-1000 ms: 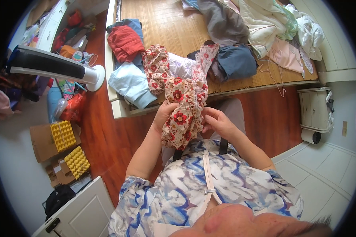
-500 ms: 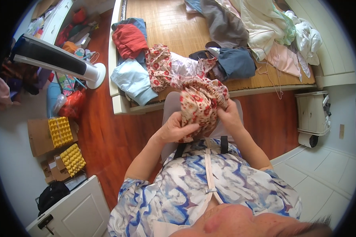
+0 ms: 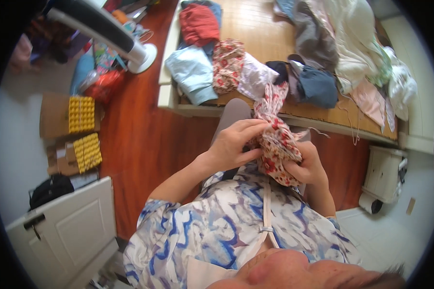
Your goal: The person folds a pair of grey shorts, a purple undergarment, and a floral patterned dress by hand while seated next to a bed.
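A cream garment with red flowers (image 3: 273,161) is bunched up over my lap, in front of my chest. My left hand (image 3: 236,144) grips its left side, fingers laid across the top and thumb underneath. On the other side my right hand (image 3: 309,164) pinches the lower right part, with the thumb on the fabric. A twisted length of the cloth runs up to the bed edge, and a thin cord sticks out beyond my right hand. The kind of garment cannot be made out while it is crumpled.
On the bed mat (image 3: 255,29) lie a red folded cloth (image 3: 198,25), light blue trousers (image 3: 192,72), another floral piece (image 3: 228,65), a white cloth (image 3: 255,77) and dark blue clothing (image 3: 318,86). A tower fan (image 3: 99,31) stands left; a white bin (image 3: 383,173) is right.
My left hand has moved up onto the garment's upper part, and my right hand has gone lower. The garment is now more bunched, with a twisted part stretching toward the bed. The view has shifted.
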{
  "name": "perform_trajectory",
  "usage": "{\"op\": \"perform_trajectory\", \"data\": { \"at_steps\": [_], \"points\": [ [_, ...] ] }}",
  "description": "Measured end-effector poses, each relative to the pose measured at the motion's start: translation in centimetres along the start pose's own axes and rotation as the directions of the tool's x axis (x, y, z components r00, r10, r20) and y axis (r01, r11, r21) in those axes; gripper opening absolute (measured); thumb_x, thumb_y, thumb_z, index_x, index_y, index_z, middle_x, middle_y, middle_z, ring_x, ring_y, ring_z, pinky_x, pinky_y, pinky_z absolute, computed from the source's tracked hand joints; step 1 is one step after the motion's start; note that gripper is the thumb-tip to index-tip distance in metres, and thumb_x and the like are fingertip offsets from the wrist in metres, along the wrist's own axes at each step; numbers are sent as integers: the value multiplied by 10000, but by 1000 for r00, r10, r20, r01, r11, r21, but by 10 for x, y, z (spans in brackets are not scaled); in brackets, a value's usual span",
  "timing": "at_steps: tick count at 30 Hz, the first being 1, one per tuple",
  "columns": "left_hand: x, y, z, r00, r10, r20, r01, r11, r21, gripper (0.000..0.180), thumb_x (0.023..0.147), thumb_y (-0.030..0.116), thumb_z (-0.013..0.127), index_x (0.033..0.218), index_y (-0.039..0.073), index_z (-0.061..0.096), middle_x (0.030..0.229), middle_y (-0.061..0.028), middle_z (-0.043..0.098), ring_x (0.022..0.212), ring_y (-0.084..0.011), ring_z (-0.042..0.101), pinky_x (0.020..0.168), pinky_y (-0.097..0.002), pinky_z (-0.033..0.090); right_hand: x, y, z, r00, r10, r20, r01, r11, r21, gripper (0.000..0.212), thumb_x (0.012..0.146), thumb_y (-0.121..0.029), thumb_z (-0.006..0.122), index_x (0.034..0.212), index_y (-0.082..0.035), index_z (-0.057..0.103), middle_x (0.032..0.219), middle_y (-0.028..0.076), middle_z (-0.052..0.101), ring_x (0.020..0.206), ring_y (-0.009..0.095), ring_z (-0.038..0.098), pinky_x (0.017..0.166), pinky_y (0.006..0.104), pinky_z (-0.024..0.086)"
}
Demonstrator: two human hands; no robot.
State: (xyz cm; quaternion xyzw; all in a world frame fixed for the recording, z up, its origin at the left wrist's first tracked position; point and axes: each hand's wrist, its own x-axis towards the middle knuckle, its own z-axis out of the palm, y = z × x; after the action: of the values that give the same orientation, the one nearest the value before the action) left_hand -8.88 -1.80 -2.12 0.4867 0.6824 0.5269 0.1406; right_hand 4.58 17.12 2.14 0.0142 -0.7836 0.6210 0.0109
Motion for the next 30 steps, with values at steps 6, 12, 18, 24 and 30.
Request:
{"op": "perform_trajectory", "data": {
  "at_steps": [6, 12, 18, 24, 30],
  "points": [
    [-10, -9, -2, 995, -14, 102, 37, 973, -226, 459, 702, 7, 721, 1153, 19, 636, 1109, -165, 663, 1041, -316, 637, 918, -367, 487, 3, -18, -7, 972, -98, 214, 89, 995, 52, 197, 657, -52, 622, 837, 21, 650, 683, 123, 618, 573, 283, 596, 570, 340, 469],
    [-15, -6, -10, 991, -72, 114, 112, 910, -400, 348, 767, -43, 655, 1113, -7, 642, 1071, -163, 677, 1017, -264, 651, 881, -333, 497, 11, -22, -4, 976, -159, 151, 117, 961, 252, 183, 591, -32, 614, 755, 42, 643, 643, 126, 604, 545, 251, 584, 546, 310, 446],
    [-16, -9, -28, 945, -179, -274, 123, 970, -210, 333, 815, -62, 589, 1139, -3, 636, 1028, -124, 684, 958, -193, 659, 846, -295, 509, 21, -33, -6, 994, -7, 107, -1, 997, 78, 156, 633, 0, 570, 766, 51, 633, 615, 100, 577, 511, 196, 543, 530, 275, 429],
    [-18, -23, -63, 849, -205, -486, 80, 961, -265, 311, 903, 10, 573, 1213, -9, 591, 1054, -89, 663, 908, -98, 630, 768, -227, 499, 40, -18, -6, 994, 57, -92, -94, 883, -460, 281, 729, 5, 624, 1009, -13, 629, 727, 138, 612, 635, 260, 630, 597, 306, 479],
    [-23, -27, -87, 712, -136, -689, 89, 991, -104, 376, 844, 98, 724, 1181, 15, 579, 1045, -55, 631, 797, -65, 589, 709, -212, 484, 43, -2, -6, 995, -8, -95, -56, 759, -648, 328, 728, -49, 632, 1055, -55, 600, 893, 182, 651, 805, 375, 634, 696, 399, 506]
  ]
}}
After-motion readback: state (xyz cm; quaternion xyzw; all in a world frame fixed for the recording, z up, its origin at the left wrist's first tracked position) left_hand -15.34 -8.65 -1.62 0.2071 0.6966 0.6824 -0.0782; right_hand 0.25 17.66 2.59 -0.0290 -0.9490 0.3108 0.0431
